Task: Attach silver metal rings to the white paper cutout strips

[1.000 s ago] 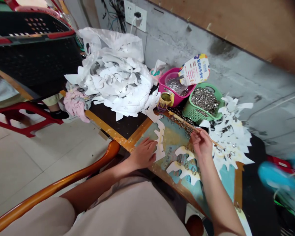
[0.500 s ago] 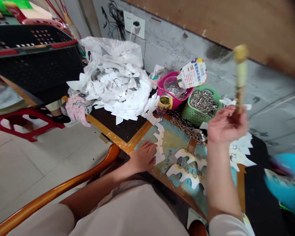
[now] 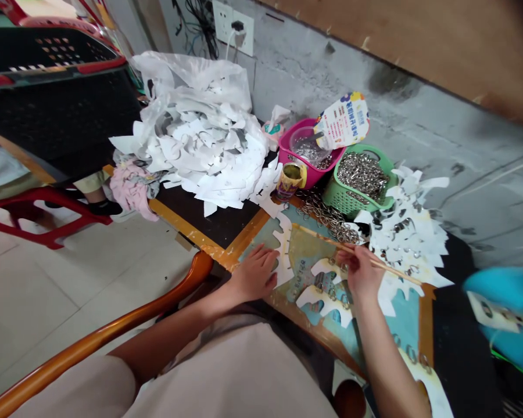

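My left hand (image 3: 256, 273) lies with its fingers stretched out on the edge of a white cut-out piece (image 3: 284, 247) with a notched side. In my right hand (image 3: 365, 273) is a long, thin wooden stick (image 3: 392, 268), pinched near its middle and slanting over the blue-green work surface (image 3: 307, 249). Its left end hovers over or touches the surface near the cut-out; I cannot tell which. Between my hands lie white notched pieces (image 3: 325, 302) with metal rings at their edges. A small open can (image 3: 289, 181) stands behind the cut-out.
White cut-outs fill a plastic bag (image 3: 239, 75) at the back left. Metal rings fill a green basket (image 3: 353, 200); a pink basket (image 3: 287, 152) stands beside it. Loose rings (image 3: 326, 217) lie in front. More ringed cut-outs (image 3: 407, 232) are heaped at right. A wooden armrest (image 3: 157, 310) is at left.
My right hand has come down and left from its raised position, bringing the stick from upright to nearly level over the work surface. My left hand has stayed on the cut-out.
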The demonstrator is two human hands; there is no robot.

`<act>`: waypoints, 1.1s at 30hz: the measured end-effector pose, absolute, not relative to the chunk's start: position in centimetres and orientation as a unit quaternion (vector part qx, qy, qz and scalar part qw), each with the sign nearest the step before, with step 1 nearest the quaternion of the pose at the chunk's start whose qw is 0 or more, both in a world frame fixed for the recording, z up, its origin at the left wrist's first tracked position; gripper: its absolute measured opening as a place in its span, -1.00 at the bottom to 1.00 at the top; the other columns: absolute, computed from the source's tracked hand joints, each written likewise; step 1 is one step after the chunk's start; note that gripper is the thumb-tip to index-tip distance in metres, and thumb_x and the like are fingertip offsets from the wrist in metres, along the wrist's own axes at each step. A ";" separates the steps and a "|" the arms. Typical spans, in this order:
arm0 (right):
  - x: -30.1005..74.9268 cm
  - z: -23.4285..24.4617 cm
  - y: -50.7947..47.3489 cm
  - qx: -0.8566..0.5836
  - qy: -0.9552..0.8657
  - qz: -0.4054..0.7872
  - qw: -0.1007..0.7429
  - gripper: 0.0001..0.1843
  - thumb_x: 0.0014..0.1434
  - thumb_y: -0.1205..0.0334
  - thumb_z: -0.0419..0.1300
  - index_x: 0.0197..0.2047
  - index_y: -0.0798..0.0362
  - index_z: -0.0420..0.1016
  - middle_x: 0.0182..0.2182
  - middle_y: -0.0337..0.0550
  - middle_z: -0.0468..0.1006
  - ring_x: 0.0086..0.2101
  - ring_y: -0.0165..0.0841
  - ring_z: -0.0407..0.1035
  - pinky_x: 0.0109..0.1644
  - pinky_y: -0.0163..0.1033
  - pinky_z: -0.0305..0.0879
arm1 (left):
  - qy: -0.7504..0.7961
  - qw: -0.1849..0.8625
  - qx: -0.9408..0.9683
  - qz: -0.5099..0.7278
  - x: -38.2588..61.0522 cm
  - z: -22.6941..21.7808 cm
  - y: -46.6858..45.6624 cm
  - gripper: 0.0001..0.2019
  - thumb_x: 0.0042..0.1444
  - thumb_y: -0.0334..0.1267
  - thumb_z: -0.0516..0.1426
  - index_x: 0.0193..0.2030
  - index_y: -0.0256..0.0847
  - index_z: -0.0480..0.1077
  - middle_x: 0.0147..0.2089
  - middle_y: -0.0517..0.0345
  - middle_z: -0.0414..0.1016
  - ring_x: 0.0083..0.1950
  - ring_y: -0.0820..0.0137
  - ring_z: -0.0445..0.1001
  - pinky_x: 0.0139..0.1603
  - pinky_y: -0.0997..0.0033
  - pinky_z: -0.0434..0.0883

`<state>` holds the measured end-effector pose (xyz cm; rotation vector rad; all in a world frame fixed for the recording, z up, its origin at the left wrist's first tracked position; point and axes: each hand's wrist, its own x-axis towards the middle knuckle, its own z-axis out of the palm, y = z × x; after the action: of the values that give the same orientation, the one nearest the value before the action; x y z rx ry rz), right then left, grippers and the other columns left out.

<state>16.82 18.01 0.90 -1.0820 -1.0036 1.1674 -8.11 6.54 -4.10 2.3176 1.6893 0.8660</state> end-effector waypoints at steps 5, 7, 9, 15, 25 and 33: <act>16.1 -0.3 15.7 -0.506 -0.537 0.451 0.503 -0.71 0.19 0.05 0.27 -0.25 0.13 0.64 -0.47 -0.10 0.67 -0.54 -0.31 0.55 -0.40 -0.22 0.55 | 0.564 0.074 0.767 0.298 -8.1 -4.4 6.5 -0.54 0.10 -0.34 0.09 0.17 -0.26 0.20 0.07 -0.12 0.50 0.15 0.17 0.48 0.40 -0.06 0.22; 16.1 -0.1 14.6 -0.497 -0.613 0.393 0.473 -0.72 0.25 0.07 0.22 -0.21 0.11 0.63 -0.44 -0.10 0.68 -0.50 -0.29 0.58 -0.38 -0.22 0.56 | 0.563 0.076 0.767 0.297 -8.1 -4.4 6.5 -0.54 0.10 -0.34 0.09 0.17 -0.26 0.20 0.07 -0.12 0.51 0.16 0.17 0.48 0.40 -0.06 0.21; 16.2 0.1 13.2 -0.465 -0.707 0.311 0.433 -0.77 0.28 0.15 0.18 -0.17 0.07 0.63 -0.40 -0.11 0.69 -0.45 -0.29 0.59 -0.35 -0.24 0.56 | 0.563 0.078 0.769 0.294 -8.1 -4.4 6.5 -0.54 0.10 -0.34 0.08 0.17 -0.26 0.20 0.07 -0.12 0.51 0.17 0.17 0.47 0.41 -0.06 0.19; 15.8 -0.3 9.0 -0.312 -0.862 0.116 0.384 -0.66 0.20 0.43 0.16 0.03 0.07 0.56 -0.20 -0.01 0.65 -0.23 -0.28 0.58 -0.12 -0.22 0.56 | 0.563 0.076 0.772 0.284 -8.2 -4.0 6.6 -0.56 0.12 -0.32 0.07 0.16 -0.26 0.20 0.08 -0.13 0.51 0.16 0.17 0.48 0.42 -0.07 0.17; 16.8 -1.5 5.0 -0.263 -0.939 0.043 0.217 -0.41 0.25 0.46 0.07 0.33 -0.01 0.31 -0.02 0.07 0.56 0.01 -0.12 0.47 0.03 -0.08 0.54 | 0.571 0.081 0.769 0.276 -8.1 -4.0 6.6 -0.52 0.13 -0.30 0.07 0.20 -0.24 0.16 0.07 -0.10 0.52 0.12 0.14 0.51 0.39 -0.11 0.19; 18.5 -1.4 3.6 -0.226 -0.962 0.004 0.154 -0.54 0.30 0.25 0.19 0.25 0.10 0.40 0.07 0.13 0.54 0.08 -0.07 0.44 0.05 -0.02 0.53 | 0.574 0.071 0.768 0.274 -8.0 -3.8 6.5 -0.54 0.11 -0.31 0.08 0.18 -0.28 0.17 0.06 -0.09 0.54 0.11 0.16 0.52 0.42 -0.03 0.16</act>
<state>18.54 3.65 -1.42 -0.6466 -2.7576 0.0102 -8.01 6.51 -3.81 2.3103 1.7248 0.8253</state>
